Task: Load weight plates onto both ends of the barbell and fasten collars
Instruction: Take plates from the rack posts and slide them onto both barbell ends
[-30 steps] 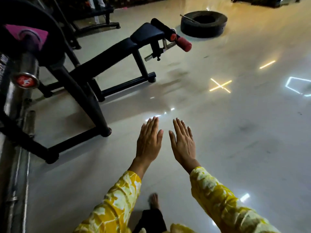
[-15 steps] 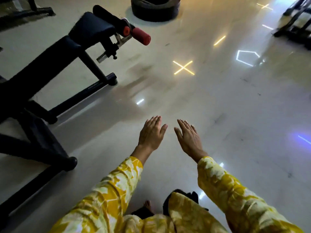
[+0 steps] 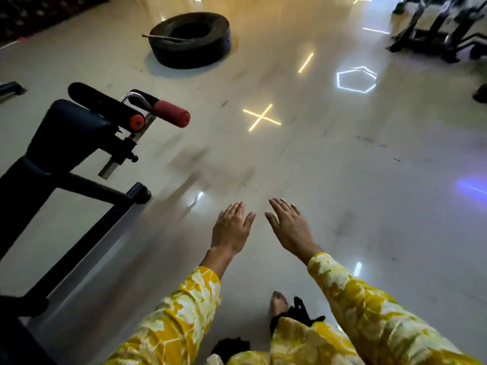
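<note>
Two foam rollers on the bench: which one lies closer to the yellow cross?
The red roller, its end toward the cross; the black roller, with an orange end cap, sits left of it.

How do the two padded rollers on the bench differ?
The black roller looks longer than the red roller. The black roller ends in an orange cap; the red roller's end is red. The black roller lies next to the bench pad, the red roller farther out. Both lie tilted, roughly parallel.
</note>
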`<action>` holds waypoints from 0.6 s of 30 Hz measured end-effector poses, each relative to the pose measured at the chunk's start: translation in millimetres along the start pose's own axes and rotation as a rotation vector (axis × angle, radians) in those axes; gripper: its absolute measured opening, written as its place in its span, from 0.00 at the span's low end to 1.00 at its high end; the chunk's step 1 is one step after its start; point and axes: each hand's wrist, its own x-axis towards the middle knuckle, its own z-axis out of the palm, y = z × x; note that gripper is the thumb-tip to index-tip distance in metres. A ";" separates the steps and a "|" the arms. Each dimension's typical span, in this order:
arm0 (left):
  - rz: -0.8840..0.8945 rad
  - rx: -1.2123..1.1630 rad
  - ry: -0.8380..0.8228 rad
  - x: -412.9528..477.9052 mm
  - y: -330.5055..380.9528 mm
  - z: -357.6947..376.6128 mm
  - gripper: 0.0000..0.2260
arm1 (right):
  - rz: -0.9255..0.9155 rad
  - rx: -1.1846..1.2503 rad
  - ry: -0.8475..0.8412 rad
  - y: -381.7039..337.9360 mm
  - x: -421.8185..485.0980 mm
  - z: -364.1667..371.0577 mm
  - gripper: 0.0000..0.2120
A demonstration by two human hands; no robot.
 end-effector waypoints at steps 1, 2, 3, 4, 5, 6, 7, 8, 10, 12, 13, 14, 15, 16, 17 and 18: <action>-0.003 -0.005 0.028 29.4 0.3 -9.3 0.25 | -0.015 -0.010 0.017 0.2 30.9 -9.7 0.24; -0.013 -0.015 0.057 58.4 0.9 -18.9 0.25 | -0.025 -0.017 0.042 -0.2 62.2 -19.7 0.24; -0.019 -0.020 0.092 85.1 -0.2 -28.1 0.26 | -0.037 -0.022 0.065 -2.0 92.0 -27.1 0.24; -0.024 -0.024 0.126 110.9 -2.6 -36.5 0.26 | -0.046 -0.024 0.081 -4.8 121.5 -32.5 0.24; -0.022 -0.027 0.159 132.0 -5.2 -43.8 0.26 | -0.060 -0.029 0.088 -7.9 145.9 -35.5 0.24; -0.024 -0.034 0.184 159.1 -10.0 -52.0 0.26 | -0.078 -0.032 0.084 -11.3 177.7 -37.3 0.24; -0.031 -0.044 0.202 186.4 -15.4 -59.9 0.26 | -0.086 -0.035 0.076 -14.4 209.5 -38.1 0.24; -0.027 -0.041 0.222 215.8 -22.8 -67.0 0.26 | -0.098 -0.037 0.074 -17.5 242.6 -37.7 0.25; -0.008 -0.018 0.255 271.3 -37.6 -82.2 0.29 | -0.122 -0.038 0.077 -25.4 305.4 -38.5 0.26; -0.013 -0.021 0.271 340.6 -60.7 -96.8 0.31 | -0.128 -0.040 0.074 -35.7 379.4 -39.4 0.27; -0.012 -0.024 0.289 362.8 -67.7 -103.0 0.30 | -0.135 -0.049 0.076 -39.7 400.9 -42.3 0.27; -0.018 -0.036 0.292 392.9 -76.7 -112.6 0.29 | -0.142 -0.058 0.067 -44.8 430.5 -45.5 0.27; -0.023 -0.048 0.294 416.5 -84.5 -121.2 0.27 | -0.151 -0.068 0.059 -49.2 454.1 -48.1 0.27; -0.025 -0.058 0.292 446.5 -93.2 -133.7 0.26 | -0.165 -0.084 0.055 -55.3 485.8 -52.4 0.27; -0.025 -0.070 0.296 476.9 -101.0 -147.0 0.25 | -0.173 -0.094 0.057 -62.0 518.4 -58.5 0.27; -0.032 -0.085 0.297 506.3 -108.8 -160.0 0.25 | -0.175 -0.103 0.066 -68.1 550.8 -64.0 0.27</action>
